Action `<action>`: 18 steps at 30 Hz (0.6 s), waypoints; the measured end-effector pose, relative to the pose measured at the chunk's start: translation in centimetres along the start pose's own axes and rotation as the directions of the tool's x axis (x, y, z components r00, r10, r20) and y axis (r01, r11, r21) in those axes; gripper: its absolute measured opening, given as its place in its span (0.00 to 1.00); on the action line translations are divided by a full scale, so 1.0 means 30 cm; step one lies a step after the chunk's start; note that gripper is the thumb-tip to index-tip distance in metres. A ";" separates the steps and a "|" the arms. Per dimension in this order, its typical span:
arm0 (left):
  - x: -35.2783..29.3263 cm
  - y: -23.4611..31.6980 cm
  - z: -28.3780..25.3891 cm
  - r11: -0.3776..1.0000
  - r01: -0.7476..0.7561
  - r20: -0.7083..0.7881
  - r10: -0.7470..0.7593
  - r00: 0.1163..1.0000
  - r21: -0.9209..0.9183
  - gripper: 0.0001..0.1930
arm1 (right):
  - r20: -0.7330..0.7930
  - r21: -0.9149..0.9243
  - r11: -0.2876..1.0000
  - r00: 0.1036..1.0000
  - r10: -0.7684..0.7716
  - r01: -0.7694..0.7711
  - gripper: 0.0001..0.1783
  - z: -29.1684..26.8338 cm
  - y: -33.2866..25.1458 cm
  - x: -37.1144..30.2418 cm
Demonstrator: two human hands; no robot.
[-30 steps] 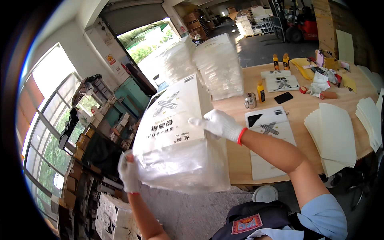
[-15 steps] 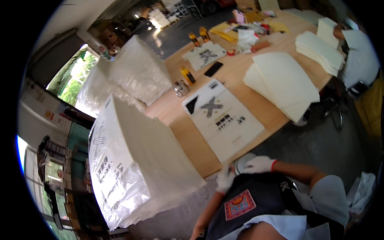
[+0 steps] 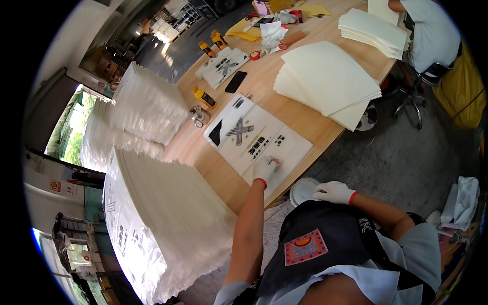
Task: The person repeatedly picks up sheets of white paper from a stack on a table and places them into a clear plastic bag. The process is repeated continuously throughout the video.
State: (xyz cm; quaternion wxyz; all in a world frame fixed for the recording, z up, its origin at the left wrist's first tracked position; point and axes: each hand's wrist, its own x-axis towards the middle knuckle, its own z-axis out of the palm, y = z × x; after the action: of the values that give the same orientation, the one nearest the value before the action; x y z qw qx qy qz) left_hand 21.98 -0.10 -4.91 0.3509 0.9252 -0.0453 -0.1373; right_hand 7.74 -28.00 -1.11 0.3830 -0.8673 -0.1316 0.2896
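My left hand (image 3: 265, 170), in a white knitted glove with a red cuff, is over the near part of a stack of printed clear plastic bags (image 3: 254, 136) on the table. Its fingers are bunched together at the tips; what they pinch, if anything, is too small to make out. My right hand (image 3: 334, 193), gloved the same way, rests with fingers stretched out beside the rim of a round whitish tub or lid (image 3: 303, 191) just off the table's edge. I see nothing held in it.
Tall plastic-wrapped paper stacks (image 3: 168, 208) stand at left. On the table (image 3: 203, 175) are a metal mug (image 3: 199, 117), an orange bottle (image 3: 204, 97), a black phone (image 3: 236, 82), fanned cream sheets (image 3: 330, 81) and a tape roll (image 3: 255, 55). Another person (image 3: 432, 35) sits far right.
My left hand has moved from beside the round tub, up and forward onto the plastic bags. The right hand stays near the tub. The whole view has shifted.
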 end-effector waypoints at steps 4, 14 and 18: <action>-0.060 0.074 -0.017 1.000 -0.010 0.054 0.009 0.999 0.017 0.12 | 0.084 0.188 0.981 0.996 0.034 -0.049 0.22 -0.058 -0.028 0.055; -0.100 0.141 0.028 0.912 -0.022 -0.173 0.101 0.980 0.409 0.12 | 0.066 0.490 0.864 0.984 -0.165 0.112 0.22 -0.069 -0.156 0.273; -0.066 0.068 0.003 0.984 -0.026 -0.130 0.049 0.990 0.174 0.09 | 0.125 0.502 0.865 0.988 -0.096 0.021 0.20 -0.038 -0.105 0.277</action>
State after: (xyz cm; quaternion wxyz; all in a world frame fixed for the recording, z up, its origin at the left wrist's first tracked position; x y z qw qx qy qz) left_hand 20.08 -1.34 -3.18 0.2747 0.9581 -0.0509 -0.0640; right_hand 15.03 -22.82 -1.51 0.5919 -0.7110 -0.1063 0.3643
